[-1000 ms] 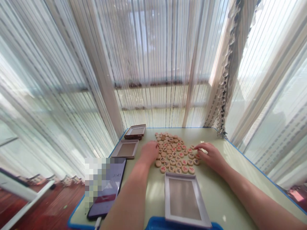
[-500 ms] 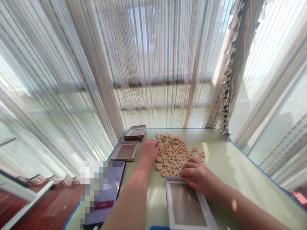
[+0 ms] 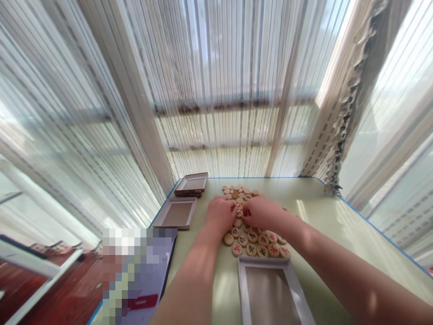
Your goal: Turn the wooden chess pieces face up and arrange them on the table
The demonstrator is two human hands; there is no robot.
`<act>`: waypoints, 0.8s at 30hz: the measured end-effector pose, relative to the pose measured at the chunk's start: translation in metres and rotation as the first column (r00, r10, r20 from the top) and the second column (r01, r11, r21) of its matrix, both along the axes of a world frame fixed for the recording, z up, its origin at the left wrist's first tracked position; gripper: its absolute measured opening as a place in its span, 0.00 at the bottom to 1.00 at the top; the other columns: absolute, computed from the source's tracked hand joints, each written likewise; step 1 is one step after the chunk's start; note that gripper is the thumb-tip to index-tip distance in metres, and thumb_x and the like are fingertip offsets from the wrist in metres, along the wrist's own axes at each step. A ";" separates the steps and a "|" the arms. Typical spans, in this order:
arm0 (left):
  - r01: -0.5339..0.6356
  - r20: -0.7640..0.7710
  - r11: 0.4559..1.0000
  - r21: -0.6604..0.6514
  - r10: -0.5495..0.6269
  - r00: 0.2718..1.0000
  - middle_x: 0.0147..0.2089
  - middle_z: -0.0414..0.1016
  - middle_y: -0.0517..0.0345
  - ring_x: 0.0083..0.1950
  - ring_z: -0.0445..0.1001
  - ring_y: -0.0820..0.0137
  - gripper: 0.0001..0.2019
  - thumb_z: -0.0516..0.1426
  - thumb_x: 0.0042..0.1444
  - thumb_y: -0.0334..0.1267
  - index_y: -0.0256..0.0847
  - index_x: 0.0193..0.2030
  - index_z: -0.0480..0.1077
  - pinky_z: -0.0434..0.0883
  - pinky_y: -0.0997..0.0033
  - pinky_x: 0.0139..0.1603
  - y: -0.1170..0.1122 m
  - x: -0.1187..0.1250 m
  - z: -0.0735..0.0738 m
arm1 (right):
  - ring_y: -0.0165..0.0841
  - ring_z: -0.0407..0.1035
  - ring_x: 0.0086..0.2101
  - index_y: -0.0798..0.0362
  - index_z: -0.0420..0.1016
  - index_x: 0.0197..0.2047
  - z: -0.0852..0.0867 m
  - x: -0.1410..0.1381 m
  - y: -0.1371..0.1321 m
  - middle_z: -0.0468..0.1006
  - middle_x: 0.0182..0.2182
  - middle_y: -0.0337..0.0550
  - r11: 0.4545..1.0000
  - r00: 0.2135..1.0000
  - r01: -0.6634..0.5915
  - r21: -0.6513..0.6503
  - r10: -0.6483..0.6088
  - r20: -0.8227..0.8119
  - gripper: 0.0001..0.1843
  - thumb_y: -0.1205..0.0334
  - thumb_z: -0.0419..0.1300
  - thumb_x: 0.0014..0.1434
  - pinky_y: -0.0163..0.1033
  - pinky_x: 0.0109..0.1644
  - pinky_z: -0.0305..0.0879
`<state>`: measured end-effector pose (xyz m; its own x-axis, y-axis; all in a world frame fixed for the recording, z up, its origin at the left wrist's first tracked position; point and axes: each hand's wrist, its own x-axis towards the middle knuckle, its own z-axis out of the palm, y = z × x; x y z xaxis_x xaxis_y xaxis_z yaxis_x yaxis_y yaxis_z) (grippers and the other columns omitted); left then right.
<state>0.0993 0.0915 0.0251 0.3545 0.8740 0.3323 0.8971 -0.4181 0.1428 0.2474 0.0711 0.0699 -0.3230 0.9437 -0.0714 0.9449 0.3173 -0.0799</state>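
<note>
Many round wooden xiangqi pieces, with red or black characters on some and plain faces on others, lie loosely spread on the table. My left hand rests at the left side of the pieces, its fingers curled in against them. From the right, my right hand reaches over the middle of the pieces with its fingers bent down close to the left hand's fingertips. Whatever either hand pinches is hidden by the fingers. Just in front of the pieces lies an open shallow box tray with white sides and a brown-grey inside.
At the left edge sit another shallow tray and, behind it, a stack of box parts. A tablet-like screen, partly pixelated, lies at the near left. The pale green table has a blue edge, with striped sheer curtains beyond.
My right hand has moved from the tray's far edge up and left over the middle of the pieces. My left hand has shifted slightly right. The view has tilted a little.
</note>
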 end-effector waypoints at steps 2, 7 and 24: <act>0.021 -0.005 1.000 0.002 -0.021 1.000 0.36 0.72 0.55 0.41 0.67 0.66 0.13 0.49 0.58 0.41 0.44 0.32 0.74 0.62 0.68 0.43 0.000 0.000 0.000 | 0.37 0.69 0.29 0.52 0.76 0.30 -0.003 -0.002 0.002 0.77 0.29 0.48 1.000 1.000 -0.002 0.020 0.002 0.020 0.12 0.59 0.53 0.49 0.36 0.27 0.58; 0.020 0.019 1.000 0.003 -0.020 1.000 0.36 0.72 0.55 0.41 0.67 0.66 0.12 0.49 0.57 0.40 0.43 0.33 0.73 0.62 0.69 0.44 0.003 0.001 -0.001 | 0.37 0.69 0.28 0.52 0.75 0.29 -0.009 0.001 0.001 0.76 0.28 0.47 0.998 1.000 -0.014 0.060 0.013 0.013 0.12 0.56 0.54 0.47 0.36 0.26 0.57; -0.154 -0.011 0.984 0.089 0.156 0.988 0.34 0.72 0.53 0.38 0.68 0.67 0.13 0.48 0.56 0.38 0.40 0.31 0.72 0.63 0.70 0.39 -0.002 0.007 0.000 | 0.35 0.68 0.28 0.52 0.75 0.28 -0.020 0.008 0.013 0.76 0.27 0.47 0.986 0.992 -0.127 0.106 0.127 0.008 0.19 0.54 0.46 0.56 0.36 0.28 0.55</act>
